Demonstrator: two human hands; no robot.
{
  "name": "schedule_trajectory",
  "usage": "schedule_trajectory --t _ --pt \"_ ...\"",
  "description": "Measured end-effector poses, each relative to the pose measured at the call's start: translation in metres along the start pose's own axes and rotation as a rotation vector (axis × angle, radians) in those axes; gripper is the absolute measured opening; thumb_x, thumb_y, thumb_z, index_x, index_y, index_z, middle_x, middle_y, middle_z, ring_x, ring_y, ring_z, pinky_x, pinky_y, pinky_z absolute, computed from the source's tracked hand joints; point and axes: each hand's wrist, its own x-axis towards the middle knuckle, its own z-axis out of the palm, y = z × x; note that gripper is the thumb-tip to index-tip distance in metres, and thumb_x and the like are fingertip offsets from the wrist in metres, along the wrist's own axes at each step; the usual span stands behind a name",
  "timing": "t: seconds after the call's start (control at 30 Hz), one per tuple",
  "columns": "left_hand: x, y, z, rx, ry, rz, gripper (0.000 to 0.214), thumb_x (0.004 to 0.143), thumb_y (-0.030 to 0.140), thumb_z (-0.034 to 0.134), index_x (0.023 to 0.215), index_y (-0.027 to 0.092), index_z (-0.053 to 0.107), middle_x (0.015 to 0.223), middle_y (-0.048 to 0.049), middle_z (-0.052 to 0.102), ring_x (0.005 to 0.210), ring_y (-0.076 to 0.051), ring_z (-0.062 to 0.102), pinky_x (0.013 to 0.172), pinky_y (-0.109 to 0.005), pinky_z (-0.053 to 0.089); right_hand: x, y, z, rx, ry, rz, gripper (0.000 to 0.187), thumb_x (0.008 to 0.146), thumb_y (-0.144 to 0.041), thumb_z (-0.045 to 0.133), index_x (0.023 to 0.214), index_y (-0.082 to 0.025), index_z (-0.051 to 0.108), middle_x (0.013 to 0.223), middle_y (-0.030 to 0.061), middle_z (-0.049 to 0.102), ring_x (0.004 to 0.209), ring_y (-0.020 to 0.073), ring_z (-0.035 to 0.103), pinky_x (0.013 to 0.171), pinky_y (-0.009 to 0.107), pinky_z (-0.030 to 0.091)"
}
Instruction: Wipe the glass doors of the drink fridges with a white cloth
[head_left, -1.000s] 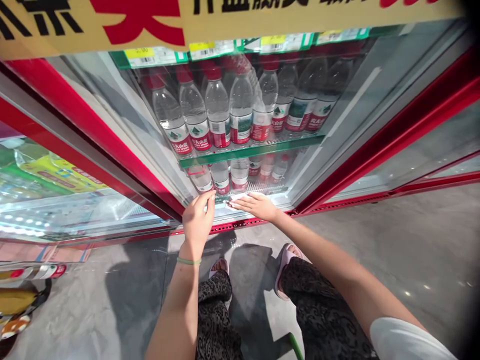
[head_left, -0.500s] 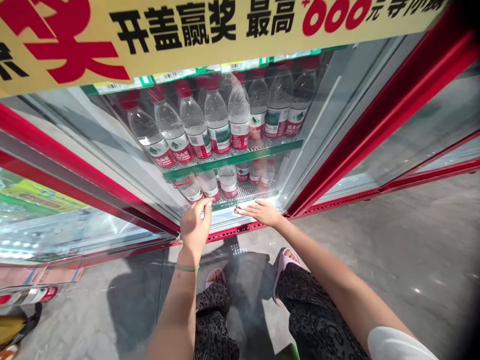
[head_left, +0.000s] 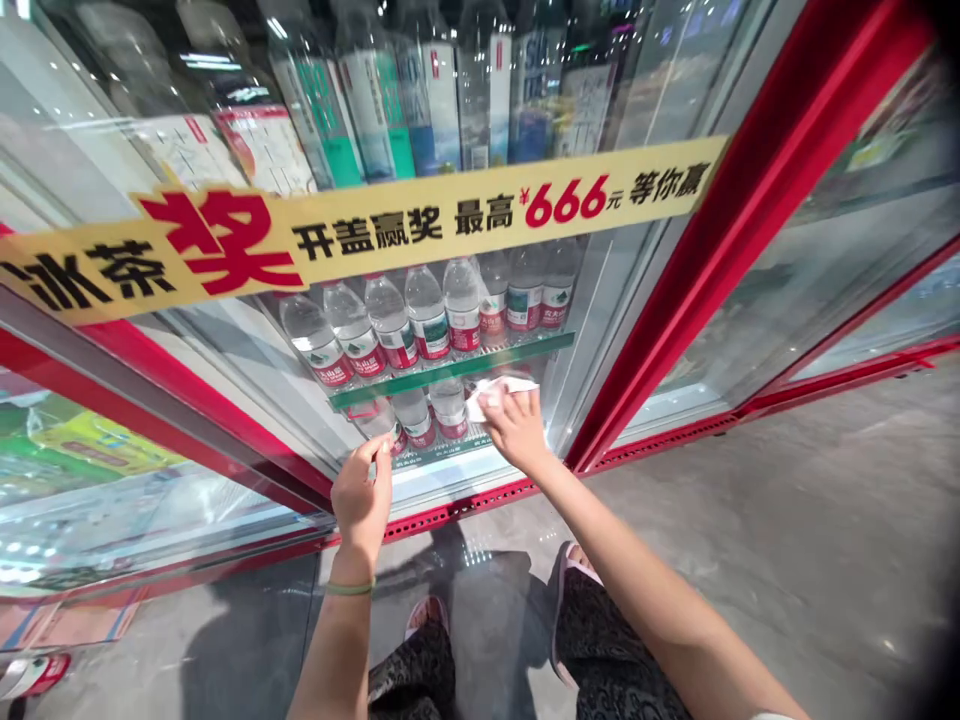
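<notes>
My right hand (head_left: 516, 425) presses a white tissue (head_left: 504, 393) against the glass door, fingers stretched over it, just below the green edge of a shelf. The tissue lies crumpled under and beyond the fingertips. To the left, my left hand (head_left: 363, 492) is held up near the lower part of the glass, fingers curled and thumb drawn in against them; whether anything is inside cannot be seen. Behind the glass, water bottles (head_left: 432, 320) with red and white labels stand in a row on the shelf. More bottles (head_left: 412, 415) stand on the level below.
A yellow banner (head_left: 405, 225) crosses the glass, with taller drink bottles (head_left: 375, 100) above it. Red frames (head_left: 675, 290) edge the door. A lying bottle (head_left: 34, 675) and pink cartons (head_left: 75, 620) are on the grey floor (head_left: 795, 520) at left; my feet stand below the door.
My right hand has moved up the glass from the bottom edge, and the white tissue now shows clearly. My left thumb is nearer its fingers. The view has tilted upward.
</notes>
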Motion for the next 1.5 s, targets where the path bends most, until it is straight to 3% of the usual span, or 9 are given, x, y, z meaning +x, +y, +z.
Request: schedule_trajectory --t 0.13,0.3,0.37,0.5,0.67,0.83,1.0,1.37,1.5 --pt "0.016 0.001 -0.011 0.046 -0.051 -0.079 0.022 0.1 0.035 0.055 0.106 0.025 0.073 0.101 -0.0043 0.08 0.095 -0.022 0.075 0.088 -0.035 0.058 0.028 -0.008 -0.008 0.017 0.282 0.326 0.069 0.099 -0.031 0.044 0.165 -0.021 0.025 0.169 0.018 0.027 0.158 0.041 0.016 0.12 0.076 0.017" --pt "0.039 0.009 -0.036 0.048 -0.082 0.006 0.024 0.101 0.033 0.053 0.108 0.024 0.073 0.105 -0.005 0.078 0.097 -0.021 0.074 0.09 -0.034 0.057 0.048 -0.047 -0.02 0.048 -0.164 -0.365 0.061 0.1 -0.03 0.05 0.159 -0.042 0.035 0.161 -0.0037 0.048 0.139 0.0227 0.05 0.13 0.052 0.02" --pt "0.05 0.01 -0.051 0.04 -0.038 0.049 0.024 0.101 0.032 0.052 0.11 0.023 0.073 0.106 -0.0059 0.078 0.098 -0.02 0.073 0.093 -0.033 0.056 0.06 -0.055 -0.025 0.022 -0.2 -0.351 0.06 0.101 -0.029 0.05 0.157 -0.042 0.038 0.156 -0.0047 0.053 0.132 0.0206 0.056 0.131 0.047 0.017" --pt "0.068 0.005 -0.08 -0.005 0.047 -0.014 0.025 0.1 0.035 0.054 0.112 0.021 0.071 0.106 -0.0065 0.076 0.097 -0.018 0.071 0.093 -0.032 0.056 0.083 -0.066 -0.024 -0.051 0.081 -0.038 0.06 0.097 -0.033 0.056 0.156 -0.029 0.045 0.155 0.0113 0.054 0.144 0.0341 0.045 0.128 0.063 0.006" --pt "0.077 -0.009 -0.1 -0.028 -0.034 -0.092 0.024 0.1 0.035 0.052 0.111 0.023 0.07 0.107 -0.0053 0.073 0.097 -0.018 0.07 0.093 -0.033 0.055 0.099 -0.087 -0.029 0.089 -0.184 -0.546 0.065 0.098 -0.021 0.053 0.158 -0.038 0.037 0.156 -0.0041 0.053 0.135 0.0183 0.054 0.13 0.042 0.02" --pt "0.073 -0.022 -0.109 -0.009 -0.015 -0.131 0.022 0.099 0.03 0.052 0.113 0.021 0.067 0.106 -0.0069 0.069 0.095 -0.017 0.068 0.091 -0.034 0.056 0.108 -0.123 -0.023 0.071 -0.182 -0.41 0.067 0.1 -0.017 0.048 0.162 -0.033 0.03 0.159 -0.002 0.05 0.139 0.0202 0.051 0.131 0.048 0.019" --pt "0.08 -0.029 -0.125 -0.004 0.019 -0.14 0.021 0.097 0.025 0.053 0.116 0.02 0.062 0.109 -0.0086 0.065 0.095 -0.017 0.067 0.09 -0.034 0.058 0.121 -0.153 -0.005 0.149 -0.229 -0.714 0.064 0.1 -0.016 0.044 0.161 -0.03 0.032 0.162 -0.0066 0.045 0.145 0.0127 0.046 0.129 0.036 0.027" --pt "0.08 -0.035 -0.143 -0.091 -0.099 -0.101 0.046 0.093 0.006 0.038 0.136 0.02 0.05 0.119 -0.0113 0.065 0.11 -0.018 0.067 0.103 -0.041 0.055 0.148 -0.179 -0.002 0.175 -0.095 -0.658 0.063 0.103 -0.016 0.042 0.163 -0.031 0.028 0.156 -0.0023 0.053 0.142 0.0135 0.051 0.131 0.039 0.025" --pt "0.083 -0.033 -0.147 -0.155 -0.027 -0.148 0.054 0.091 0.004 0.037 0.141 0.021 0.046 0.124 -0.0119 0.062 0.109 -0.017 0.067 0.105 -0.042 0.054 0.172 -0.197 -0.008 0.137 -0.043 -0.486 0.06 0.104 -0.017 0.044 0.161 -0.031 0.032 0.159 0.0022 0.05 0.146 0.018 0.047 0.131 0.046 0.022"
